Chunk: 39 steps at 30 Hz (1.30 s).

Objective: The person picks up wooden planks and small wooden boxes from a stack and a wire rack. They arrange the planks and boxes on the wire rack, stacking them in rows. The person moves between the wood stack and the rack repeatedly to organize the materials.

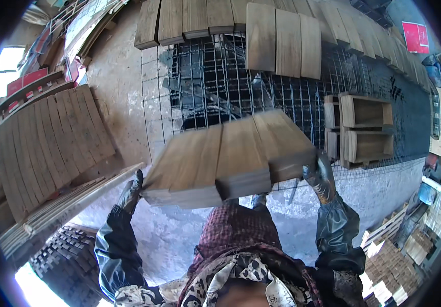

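A dark mesh (210,84) spreads across the far middle, with a far row (196,20) of wooden blocks along it. A slatted panel (51,135) lies left. The held blocks (243,161) hang side by side at the near centre, left of two open boxes (368,111). The left hand (130,193) and right hand (323,178) grip the row's opposite ends. Their near faces sit staggered, and no support shows underneath, so slackened or uneven squeezing could let the middle drop.

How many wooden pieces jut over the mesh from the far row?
3, side by side: left piece, middle piece, right piece, beyond the held pieces. Any beneath would be hidden.
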{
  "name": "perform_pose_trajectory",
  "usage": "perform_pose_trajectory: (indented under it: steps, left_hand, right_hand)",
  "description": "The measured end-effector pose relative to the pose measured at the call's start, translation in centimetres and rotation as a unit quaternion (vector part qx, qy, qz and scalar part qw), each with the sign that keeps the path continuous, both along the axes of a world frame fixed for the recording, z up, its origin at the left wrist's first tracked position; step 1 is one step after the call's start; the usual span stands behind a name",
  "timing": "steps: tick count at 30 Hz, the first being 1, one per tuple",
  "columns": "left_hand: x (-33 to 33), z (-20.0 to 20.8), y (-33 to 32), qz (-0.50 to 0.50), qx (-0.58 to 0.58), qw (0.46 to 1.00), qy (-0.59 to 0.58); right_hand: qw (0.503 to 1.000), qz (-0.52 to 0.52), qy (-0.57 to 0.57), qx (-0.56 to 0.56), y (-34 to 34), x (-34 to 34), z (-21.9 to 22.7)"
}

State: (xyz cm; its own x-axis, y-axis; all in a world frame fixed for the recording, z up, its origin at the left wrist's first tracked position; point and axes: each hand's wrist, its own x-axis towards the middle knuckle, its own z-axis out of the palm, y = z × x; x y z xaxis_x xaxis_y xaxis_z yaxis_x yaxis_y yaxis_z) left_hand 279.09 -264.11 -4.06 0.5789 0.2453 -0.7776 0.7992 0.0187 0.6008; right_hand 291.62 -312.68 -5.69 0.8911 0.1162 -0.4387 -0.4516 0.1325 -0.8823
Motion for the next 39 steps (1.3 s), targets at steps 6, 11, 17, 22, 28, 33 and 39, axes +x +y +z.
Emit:
perform_pose_trajectory:
  steps: [6, 11, 17, 22, 28, 33, 39]
  left_hand:
    - [3.7, 1.0, -3.9, -0.178, -0.153, 0.969, 0.083]
    - [9.3, -5.3, -5.6, -0.056, -0.009, 0.998, 0.013]
    - [6.3, -9.1, -7.9, -0.036, 0.002, 0.995, -0.093]
    - [1.3, -20.8, -9.0, -0.041, 0.138, 0.974, -0.177]
    - [-2.3, -29.7, -5.8, 0.021, 0.052, 0.991, -0.124]
    - [2.6, -19.2, -9.4, -0.191, 0.462, 0.855, -0.139]
    - [7.4, -12.5, -17.8, -0.373, 0.483, 0.787, -0.09]
  right_hand:
    - [0.953, -0.089, 0.107, 0.269, -3.4, 0.5, -5.8]
    - [0.826, -0.109, 0.189, 0.52, -4.2, 7.3, -11.8]
    - [0.983, 0.062, -0.022, -0.173, 2.0, 2.7, -12.8]
    - [0.853, 0.205, 0.0, -0.479, -0.1, -2.8, -21.7]
    - [0.837, 0.214, -0.053, -0.5, 1.7, -3.2, -22.7]
    - [0.833, 0.135, -0.118, -0.523, 0.2, -3.7, -23.0]
    - [0.844, 0.087, 0.038, -0.528, 0.5, -3.8, -23.8]
